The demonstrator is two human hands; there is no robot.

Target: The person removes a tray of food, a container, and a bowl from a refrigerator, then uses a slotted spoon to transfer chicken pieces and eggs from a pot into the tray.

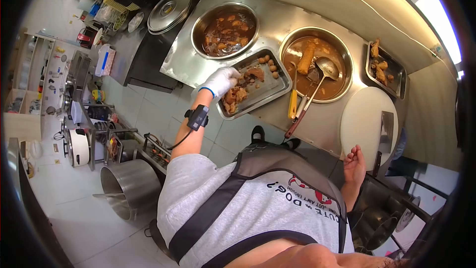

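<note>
The stainless steel counter runs along a pale wall, where a white cable hangs from the outlets. Grey tiles cover the floor, and a big steel stockpot stands on the person's left, with a white cooker beyond it. Past the counter's left end, metal lids rest on a dark cabinet.

Near the counter's far left corner sits a round pan of brown stew. To its right, a second pan holds brown sauce with a fat golden roll in it; a ladle and a yellow-handled tool lean over its rim, their handles pointing to the near edge. Toward the far right corner lies a small tray with browned pieces. A round white board carries a cleaver at the right end.

The metal tray sits askew between the pans, its left end jutting past the near edge, with eggs at one end and browned meat at the other. The gloved left hand reaches in over the meat, fingers bunched; I can't tell whether they grip any. The bare right hand hangs beside the board, palm up, fingers loosely curled around nothing.
</note>
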